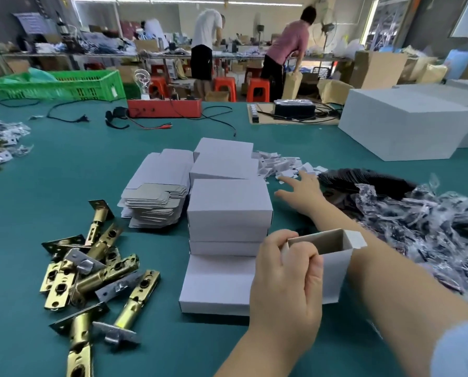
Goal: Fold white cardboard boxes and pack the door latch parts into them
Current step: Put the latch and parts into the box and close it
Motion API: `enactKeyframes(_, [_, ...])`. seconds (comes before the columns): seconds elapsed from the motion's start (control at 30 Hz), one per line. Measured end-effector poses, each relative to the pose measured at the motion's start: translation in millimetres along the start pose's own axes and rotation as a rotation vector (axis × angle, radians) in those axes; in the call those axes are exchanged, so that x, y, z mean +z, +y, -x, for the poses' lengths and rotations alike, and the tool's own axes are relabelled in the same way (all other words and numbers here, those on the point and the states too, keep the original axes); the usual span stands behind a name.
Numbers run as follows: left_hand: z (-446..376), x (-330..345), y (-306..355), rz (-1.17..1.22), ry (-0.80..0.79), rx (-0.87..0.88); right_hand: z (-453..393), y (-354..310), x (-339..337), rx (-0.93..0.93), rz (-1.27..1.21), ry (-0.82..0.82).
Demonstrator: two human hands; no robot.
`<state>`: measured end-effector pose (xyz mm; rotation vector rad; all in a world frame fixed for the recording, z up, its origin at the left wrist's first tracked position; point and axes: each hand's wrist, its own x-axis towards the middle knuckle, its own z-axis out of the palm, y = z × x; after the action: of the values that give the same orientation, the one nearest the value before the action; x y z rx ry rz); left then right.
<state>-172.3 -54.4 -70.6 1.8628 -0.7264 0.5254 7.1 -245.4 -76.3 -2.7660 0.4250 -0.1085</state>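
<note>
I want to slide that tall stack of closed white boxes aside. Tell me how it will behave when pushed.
The stack of boxes would probably slide easily, since it sits on smooth green table. It is likely to shift or topple, because its layers already sit offset. If the boxes hold brass latches, it may feel heavy for its size.

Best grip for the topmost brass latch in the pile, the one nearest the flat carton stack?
Probably the round brass barrel of that latch, pinched across its width from above. It lies flat on the table, the tube's two sides exposed. The dark faceplate at its far end looks thin and awkward to pinch. The near end overlaps other latches, so come in at mid-barrel.
</note>
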Motion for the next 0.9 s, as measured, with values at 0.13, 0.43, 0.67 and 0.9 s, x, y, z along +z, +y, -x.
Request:
enactKeyframes(0.13, [0, 3, 1, -0.043, 0.008, 0.061, -18, 6, 1, 0.001, -0.017, 0.015])
enactKeyframes(0.43, [0, 11, -1, -0.094, 0.058, 0.124, -30, -1, 10, -0.016, 0.119, -0.065])
enactKeyframes(0.67, [0, 9, 0, -0.089, 0.058, 0.137, -18, -7, 3, -0.134, 0.031, 0.100])
enactKeyframes(0.9, [-3, 9, 0, -0.087, 0.062, 0.123, -30, -8, 6, -0.079, 0.139, 0.026])
